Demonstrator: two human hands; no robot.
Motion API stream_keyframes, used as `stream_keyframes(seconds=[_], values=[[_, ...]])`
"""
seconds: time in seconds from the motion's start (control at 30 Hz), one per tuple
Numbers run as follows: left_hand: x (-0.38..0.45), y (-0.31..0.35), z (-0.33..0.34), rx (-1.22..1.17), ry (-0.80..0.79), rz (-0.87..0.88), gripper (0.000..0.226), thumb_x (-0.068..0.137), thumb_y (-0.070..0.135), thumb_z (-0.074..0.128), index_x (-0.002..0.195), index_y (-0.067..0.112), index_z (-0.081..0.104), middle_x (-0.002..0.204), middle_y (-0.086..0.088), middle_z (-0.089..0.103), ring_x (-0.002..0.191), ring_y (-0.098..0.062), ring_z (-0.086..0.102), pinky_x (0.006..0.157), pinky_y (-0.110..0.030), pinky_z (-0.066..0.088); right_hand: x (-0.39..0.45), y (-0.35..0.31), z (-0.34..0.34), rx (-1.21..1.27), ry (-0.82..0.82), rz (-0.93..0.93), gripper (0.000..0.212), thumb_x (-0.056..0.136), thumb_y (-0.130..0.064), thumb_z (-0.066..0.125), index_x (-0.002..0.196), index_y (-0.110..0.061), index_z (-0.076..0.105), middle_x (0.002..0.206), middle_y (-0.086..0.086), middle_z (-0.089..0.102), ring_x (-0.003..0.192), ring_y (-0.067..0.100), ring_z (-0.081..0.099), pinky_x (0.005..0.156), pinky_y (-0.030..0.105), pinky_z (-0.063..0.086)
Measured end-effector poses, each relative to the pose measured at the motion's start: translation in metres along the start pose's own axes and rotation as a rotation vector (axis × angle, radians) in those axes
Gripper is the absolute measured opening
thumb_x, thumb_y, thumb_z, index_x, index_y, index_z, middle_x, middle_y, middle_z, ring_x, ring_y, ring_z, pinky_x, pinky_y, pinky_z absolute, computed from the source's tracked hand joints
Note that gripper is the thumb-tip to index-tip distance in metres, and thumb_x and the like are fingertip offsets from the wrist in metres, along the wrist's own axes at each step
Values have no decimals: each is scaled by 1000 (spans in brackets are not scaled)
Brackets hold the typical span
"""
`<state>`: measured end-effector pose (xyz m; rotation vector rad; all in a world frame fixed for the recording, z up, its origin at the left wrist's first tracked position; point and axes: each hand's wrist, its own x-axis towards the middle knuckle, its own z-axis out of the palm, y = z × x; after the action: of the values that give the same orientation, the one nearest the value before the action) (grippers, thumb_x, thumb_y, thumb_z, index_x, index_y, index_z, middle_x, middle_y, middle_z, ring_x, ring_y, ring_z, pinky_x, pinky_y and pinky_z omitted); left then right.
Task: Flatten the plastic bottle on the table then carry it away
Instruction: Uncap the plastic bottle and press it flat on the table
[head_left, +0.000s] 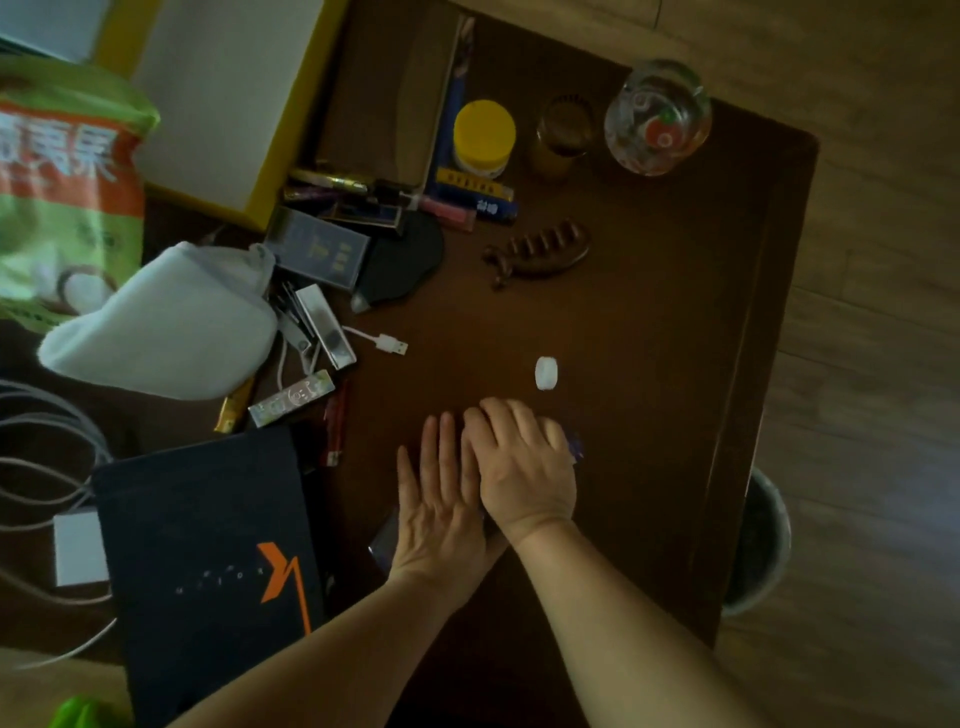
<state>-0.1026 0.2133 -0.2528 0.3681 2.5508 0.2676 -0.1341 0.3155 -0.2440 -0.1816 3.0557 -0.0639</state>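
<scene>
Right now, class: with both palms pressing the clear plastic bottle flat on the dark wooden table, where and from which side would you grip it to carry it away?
Grip the end poking out past the right hand, at the clear plastic bottle, probably coming from the right. The left hand covers the other part, and clutter crowds the left side of the dark wooden table.

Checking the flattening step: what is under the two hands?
The plastic bottle, only slivers showing beside the right hand and left hand. How flat it is stays hidden.
</scene>
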Motion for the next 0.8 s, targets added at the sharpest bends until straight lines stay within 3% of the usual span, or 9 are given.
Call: stream_keyframes(seconds=[0.07,0.1,0.17,0.23,0.37,0.43,0.5,0.6,0.8], values=[[3,4,-5,16,-52,-17,99,76,75,8,135,13,-41,146,-14,-43,140,-31,-32,115,-52,-17,7,1,-4,-7,-16,-29,28,94,-26,42,105,-22,67,105,-1,70,99,19,66,73,32,51],[3,2,-10,40,-67,10,97,75,73,4,134,12,-42,146,-15,-41,141,-32,-29,115,-53,-11,8,2,-5,0,-23,-36,26,93,-26,44,106,-22,67,105,0,70,98,19,66,73,33,52],[0,-11,-27,109,-45,88,89,79,67,7,146,9,-9,157,-15,-5,147,-31,1,115,-51,4,9,2,-7,2,-39,-31,24,89,-24,51,107,-21,68,106,0,70,97,20,66,73,33,52],[-6,-27,-39,116,0,106,76,85,58,15,145,13,29,153,-10,32,143,-26,28,114,-49,12,7,3,-8,4,-58,-12,26,85,-22,60,109,-20,67,108,1,70,98,21,66,74,35,52],[-18,-35,-33,-93,81,-28,54,90,39,29,137,19,45,149,-9,42,141,-26,31,111,-60,28,5,4,-6,38,-45,11,29,82,-19,64,111,-18,66,107,1,70,97,22,66,75,36,52],[-19,-36,-24,-87,152,17,51,87,26,35,137,22,43,149,-9,40,141,-27,28,108,-66,27,4,5,-5,30,-28,4,28,84,-18,61,112,-18,66,106,2,70,97,23,66,75,36,52],[-18,-34,-17,-11,165,67,65,78,19,44,142,24,34,153,-9,30,143,-29,20,110,-67,16,5,4,-7,33,-43,9,27,86,-19,58,112,-18,66,106,2,71,96,22,66,75,36,52],[-15,-16,-6,37,160,99,82,72,27,52,146,21,18,157,-3,15,144,-28,15,112,-63,9,8,3,-11,63,-71,36,26,88,-19,58,112,-18,67,108,2,71,98,22,67,77,36,53],[-10,-5,16,51,221,81,81,74,23,55,146,16,19,153,-5,28,139,-21,24,111,-43,27,12,5,-20,198,-99,109,34,88,-16,62,122,-18,62,127,4,63,118,21,59,95,38,48]])
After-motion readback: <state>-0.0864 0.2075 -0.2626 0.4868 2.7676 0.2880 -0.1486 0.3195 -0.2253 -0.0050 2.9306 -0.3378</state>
